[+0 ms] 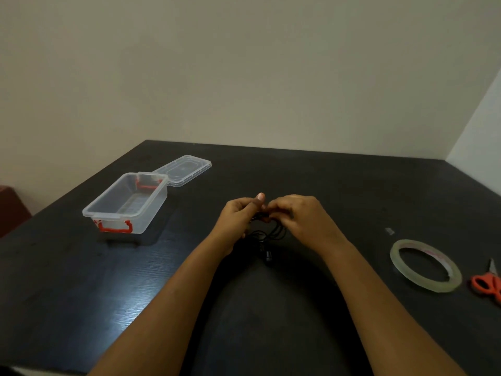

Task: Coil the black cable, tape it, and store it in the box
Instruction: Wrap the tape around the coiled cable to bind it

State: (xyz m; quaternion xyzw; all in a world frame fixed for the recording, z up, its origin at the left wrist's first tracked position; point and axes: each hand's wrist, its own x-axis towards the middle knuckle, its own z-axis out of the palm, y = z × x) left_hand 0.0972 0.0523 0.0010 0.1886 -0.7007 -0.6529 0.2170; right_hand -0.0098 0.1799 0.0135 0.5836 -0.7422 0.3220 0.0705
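So, head view: the left hand (238, 213) and right hand (295, 213) meet above the middle of the tabletop (352, 185). Both have their fingers (259, 199) curled in, pinching the top of the black cable (272, 233), probably so the loops don't spring apart. The rest dangles underneath. The clear box (108, 198) sits open on the left, its lid (184, 169) off behind it. The tape roll (423, 283) and orange scissors (485, 284) are on the right, scissors at the frame edge. Open room either way.

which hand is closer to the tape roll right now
Right. The right hand grips the cable left of the tape roll; the left hand holds it farther away, toward the box.
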